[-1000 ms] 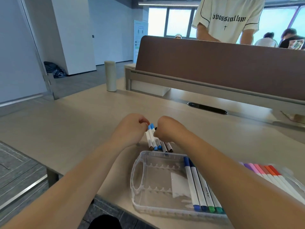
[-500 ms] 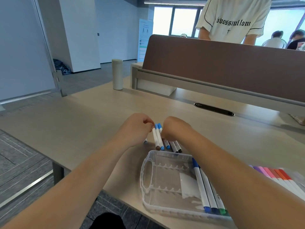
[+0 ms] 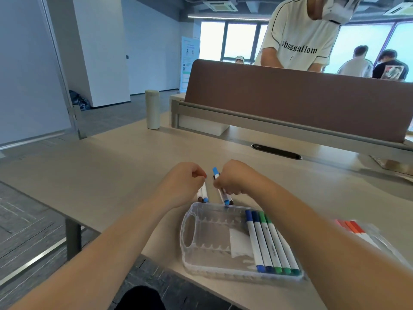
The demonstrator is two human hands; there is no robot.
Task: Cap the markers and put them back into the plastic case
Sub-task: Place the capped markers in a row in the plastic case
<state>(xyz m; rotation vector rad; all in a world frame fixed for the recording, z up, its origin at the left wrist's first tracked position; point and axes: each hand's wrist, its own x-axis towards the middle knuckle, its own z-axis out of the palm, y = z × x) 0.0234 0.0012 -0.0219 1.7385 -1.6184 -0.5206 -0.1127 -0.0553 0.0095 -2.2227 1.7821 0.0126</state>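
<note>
Plastic case (image 3: 189, 234) sits at the near edge of the desk (image 3: 107, 173), handle to the left. Blue and green capped markers (image 3: 268, 241) fill its right side, and its left slots are free. Our right forearm crosses over the case's right end and half hides the orange markers (image 3: 352, 227).

Just past the case, the left grip (image 3: 182, 183) is clamped on two markers (image 3: 204, 195). The right grip (image 3: 234, 179) is clamped on a small bundle (image 3: 224, 196), with a narrow gap between the two.

Beyond lies open desk, then a cable slot (image 3: 276, 151), a pale bottle (image 3: 152, 109) far left, and a brown divider (image 3: 290, 101) with a person (image 3: 299, 41) behind it.
</note>
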